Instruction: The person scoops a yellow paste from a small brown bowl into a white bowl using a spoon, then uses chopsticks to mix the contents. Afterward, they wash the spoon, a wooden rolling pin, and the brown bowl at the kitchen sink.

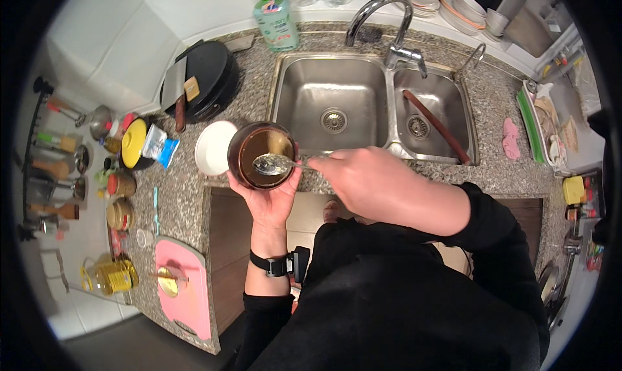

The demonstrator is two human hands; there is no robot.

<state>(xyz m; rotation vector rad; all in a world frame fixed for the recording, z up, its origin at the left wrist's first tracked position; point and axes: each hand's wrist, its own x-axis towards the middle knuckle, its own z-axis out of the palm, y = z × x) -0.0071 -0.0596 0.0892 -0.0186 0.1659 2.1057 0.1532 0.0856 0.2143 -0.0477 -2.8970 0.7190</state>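
My left hand point(272, 201) grips a dark brown bowl point(238, 152) from below and tilts it, so its inside faces me. A metal spoon point(273, 164), smeared with pale residue, is over the bowl's mouth. Its handle is in my right hand point(362, 179), whose fingers are closed round it. Brown matter coats the bowl's inside, with a lighter patch on the upper right wall. Just left of the bowl, a white bowl point(211, 150) stands on the granite counter point(187, 186), partly hidden behind the brown one.
A double steel sink point(333, 89) lies ahead, with a faucet point(401, 55) and a brown stick point(435, 126) in the right basin. A cleaver point(176, 87) rests on a black pan point(214, 75). At lower left are a pink cutting board point(187, 254) and an oil bottle point(114, 276).
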